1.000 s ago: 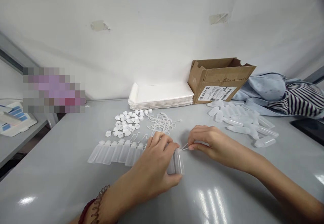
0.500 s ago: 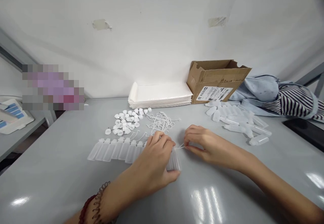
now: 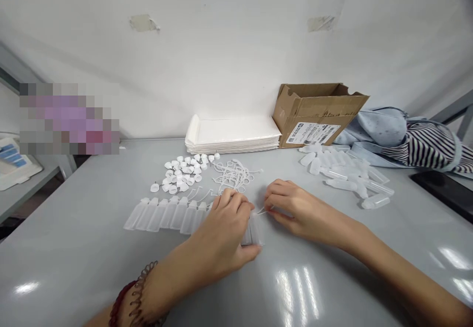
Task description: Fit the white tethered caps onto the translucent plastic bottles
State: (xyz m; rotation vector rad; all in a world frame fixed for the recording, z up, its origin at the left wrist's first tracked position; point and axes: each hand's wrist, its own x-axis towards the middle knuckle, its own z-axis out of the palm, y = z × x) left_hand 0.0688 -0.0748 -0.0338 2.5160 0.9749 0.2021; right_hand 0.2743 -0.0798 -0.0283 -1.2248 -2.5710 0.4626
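A row of small translucent plastic bottles [image 3: 168, 215] lies side by side on the grey table. At its right end my left hand [image 3: 225, 233] is closed around a bottle [image 3: 255, 232], thumb at the base and fingers near the neck. My right hand [image 3: 293, 208] pinches the end of a thin white loop strap [image 3: 261, 212], which stretches to that bottle's neck. More straps stick up from the necks in the row. Behind them lie a tangle of white straps [image 3: 234, 174] and a pile of small white caps [image 3: 181, 173]. My left fingers hide part of the row.
White padded envelopes [image 3: 232, 135] are stacked against the wall beside an open cardboard box [image 3: 320, 113]. Loose bottles [image 3: 347, 172] lie at the right, near a blue and striped cloth bag [image 3: 424, 142] and a black phone [image 3: 443, 194]. A side shelf is at far left.
The view has shifted slightly, so everything sits a little higher in the frame. Both hands keep nearly the same hold on the bottle and strap.
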